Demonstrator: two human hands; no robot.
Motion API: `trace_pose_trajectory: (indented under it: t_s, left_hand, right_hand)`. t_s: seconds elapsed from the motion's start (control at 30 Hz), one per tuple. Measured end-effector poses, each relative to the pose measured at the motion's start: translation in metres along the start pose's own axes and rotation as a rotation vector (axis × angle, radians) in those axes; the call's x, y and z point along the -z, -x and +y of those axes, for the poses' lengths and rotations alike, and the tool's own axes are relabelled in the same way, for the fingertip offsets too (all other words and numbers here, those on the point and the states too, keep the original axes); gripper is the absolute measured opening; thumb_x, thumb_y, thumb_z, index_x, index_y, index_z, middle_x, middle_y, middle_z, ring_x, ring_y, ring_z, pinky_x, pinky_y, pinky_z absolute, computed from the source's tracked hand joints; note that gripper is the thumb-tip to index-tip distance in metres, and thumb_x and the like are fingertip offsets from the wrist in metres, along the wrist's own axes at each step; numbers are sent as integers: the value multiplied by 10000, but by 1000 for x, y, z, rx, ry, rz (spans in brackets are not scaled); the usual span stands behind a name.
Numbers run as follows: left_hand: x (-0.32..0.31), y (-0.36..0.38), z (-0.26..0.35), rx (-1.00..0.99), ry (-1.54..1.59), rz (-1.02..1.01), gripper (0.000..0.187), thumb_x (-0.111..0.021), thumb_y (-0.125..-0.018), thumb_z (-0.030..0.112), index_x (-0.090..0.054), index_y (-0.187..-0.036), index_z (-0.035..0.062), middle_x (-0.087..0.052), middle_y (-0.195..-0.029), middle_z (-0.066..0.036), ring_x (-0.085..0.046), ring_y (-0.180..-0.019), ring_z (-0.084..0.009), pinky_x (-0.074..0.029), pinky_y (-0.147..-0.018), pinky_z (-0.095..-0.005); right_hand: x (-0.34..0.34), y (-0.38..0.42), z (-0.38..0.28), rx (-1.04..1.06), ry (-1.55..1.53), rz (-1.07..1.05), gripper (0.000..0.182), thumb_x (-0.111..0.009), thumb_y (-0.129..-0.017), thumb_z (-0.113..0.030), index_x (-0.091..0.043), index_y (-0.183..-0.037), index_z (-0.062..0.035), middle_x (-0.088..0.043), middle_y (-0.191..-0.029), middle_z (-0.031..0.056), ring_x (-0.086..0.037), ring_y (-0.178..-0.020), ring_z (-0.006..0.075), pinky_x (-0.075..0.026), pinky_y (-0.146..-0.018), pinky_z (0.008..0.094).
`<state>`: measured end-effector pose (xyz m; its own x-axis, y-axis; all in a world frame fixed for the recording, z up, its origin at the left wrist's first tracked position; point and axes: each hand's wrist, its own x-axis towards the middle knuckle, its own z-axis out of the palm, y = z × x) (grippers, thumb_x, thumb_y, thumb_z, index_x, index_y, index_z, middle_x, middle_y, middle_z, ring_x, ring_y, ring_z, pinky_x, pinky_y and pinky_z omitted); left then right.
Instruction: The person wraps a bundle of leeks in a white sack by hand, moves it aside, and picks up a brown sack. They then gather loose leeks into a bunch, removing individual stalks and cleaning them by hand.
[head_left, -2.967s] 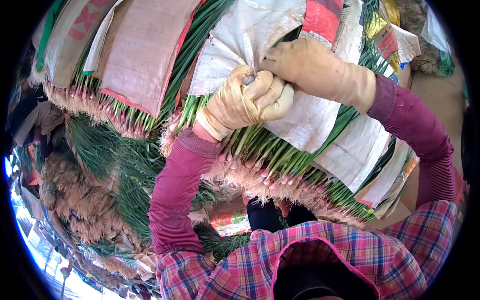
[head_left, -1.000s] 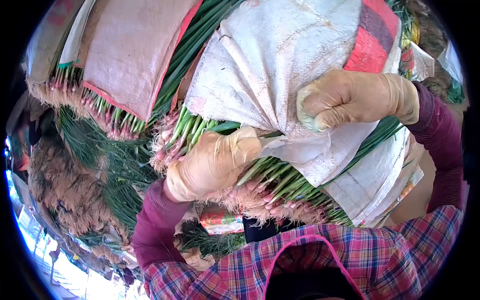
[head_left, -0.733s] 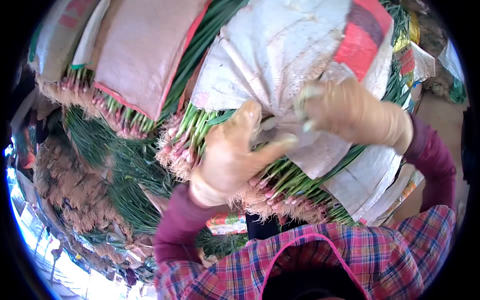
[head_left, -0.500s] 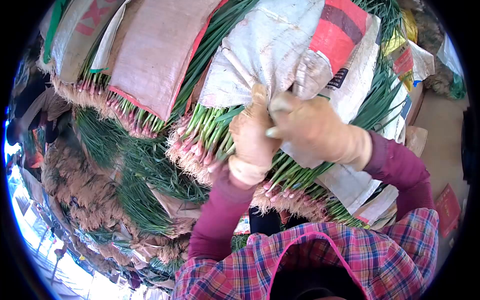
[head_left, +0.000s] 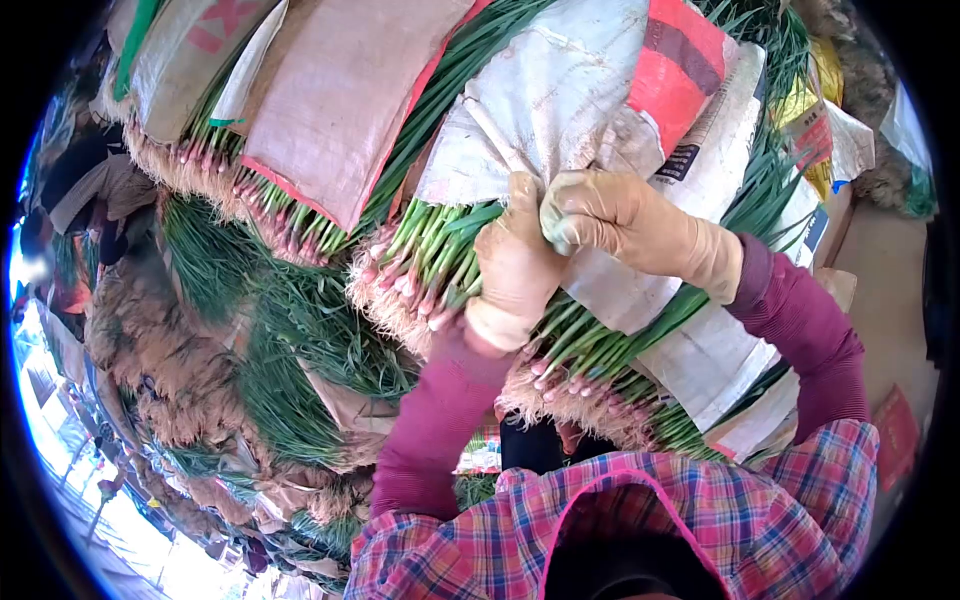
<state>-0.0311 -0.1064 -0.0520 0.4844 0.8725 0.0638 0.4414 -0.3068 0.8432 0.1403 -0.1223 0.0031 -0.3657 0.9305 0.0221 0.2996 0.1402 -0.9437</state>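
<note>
A dirty white woven sack piece [head_left: 545, 90] wraps a bundle of spring onions [head_left: 425, 245], whose pinkish white bulbs and roots stick out at the left. My left hand [head_left: 517, 255], in a tan glove, lies over the bundle and grips the gathered edge of the sack with thumb up. Close against it, my right hand [head_left: 620, 220], gloved too, is closed with fingers curled at the same gathered spot. Whether a tie or only sack cloth sits between its fingertips is hidden.
Another wrapped bundle lies left under a brownish sack piece [head_left: 335, 110] with red edging. More spring onions [head_left: 575, 355] lie below my hands, beside a white sack flap [head_left: 710, 365]. Loose green piles [head_left: 290, 330] lie at lower left. A red packet [head_left: 895, 435] is at far right.
My right hand has turned and drawn in its fingers beside the left, which keeps its grip on the gathered sack. The whole view has shifted slightly.
</note>
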Motion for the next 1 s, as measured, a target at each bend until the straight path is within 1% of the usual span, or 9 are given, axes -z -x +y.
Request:
trace_pose_trajectory:
  t_s: [0.1, 0.33, 0.6, 0.67, 0.7, 0.8, 0.87, 0.9, 1.0]
  left_hand:
    - [17, -6, -20, -229, 71, -200, 492, -751, -752, 150, -469, -1147, 64, -597, -669, -84, -605, -527, -293, -483, -474, -374]
    - [42, -12, -33, -335, 31, -467, 189, -659, -815, -1, -488, -884, 41, -554, -633, -88, -590, -518, -239, -451, -472, -344]
    - [33, -26, -39, -452, -84, -340, 185, -646, -815, 25, -495, -917, 56, -515, -625, -42, -510, -451, -181, -391, -428, -288]
    - [72, -55, -19, 170, 438, -925, 225, -635, -812, 17, -499, -989, 52, -565, -836, -13, -524, -581, -84, -424, -508, -242]
    - [91, -66, -14, 211, 516, -790, 294, -654, -832, 100, -502, -1071, 24, -573, -935, -16, -493, -587, -16, -402, -484, -212]
    - [94, -87, -70, 55, 71, -319, 619, -667, -857, 337, -423, -1308, -9, -551, -1195, -173, -604, -951, -230, -500, -831, -352]
    - [60, -79, -101, 269, -349, -627, 890, -567, -840, 600, -317, -1399, -45, -457, -1336, -252, -488, -1203, -341, -401, -1000, -405]
    - [46, -65, -128, 200, -106, -507, 1055, -457, -807, 742, -203, -1449, -56, -422, -1348, -325, -482, -1210, -377, -410, -980, -412]
    - [35, -47, -102, 268, -256, -498, 1081, -476, -817, 722, -111, -1465, -63, -431, -1299, -385, -553, -1117, -378, -451, -918, -435]
  right_hand:
    - [6, -7, -4, -97, -127, -188, 248, -588, -907, -259, -530, -858, -23, -515, -850, 123, -540, -744, 324, -470, -660, 377]
    - [29, -4, 15, 36, 457, -578, 177, -620, -819, -156, -561, -951, -55, -520, -920, 112, -594, -848, 306, -524, -687, 383]
    - [18, 15, 39, -140, 193, -206, 131, -618, -867, -115, -518, -885, -32, -501, -845, 131, -572, -789, 339, -468, -669, 397]
    - [17, 19, 36, -44, 248, -61, 119, -623, -862, -84, -519, -875, -27, -489, -835, 133, -551, -764, 341, -456, -670, 388]
    - [20, 22, 33, -54, 232, -49, 118, -624, -861, -80, -523, -890, -26, -492, -838, 135, -547, -773, 341, -452, -672, 384]
    - [8, 38, 27, -110, 237, 8, 119, -624, -860, -81, -538, -918, -23, -506, -853, 137, -534, -793, 339, -442, -679, 374]
    - [2, 42, 29, -123, 276, 106, 98, -615, -855, -66, -548, -912, -23, -518, -876, 139, -528, -801, 345, -443, -685, 380]
    - [1, 42, 26, -72, 297, 151, 76, -604, -854, -48, -556, -908, -24, -523, -874, 142, -535, -795, 350, -445, -693, 390]
    - [10, 66, 12, -210, 301, 91, 96, -601, -846, -34, -567, -936, -26, -531, -862, 148, -548, -802, 355, -451, -707, 394]
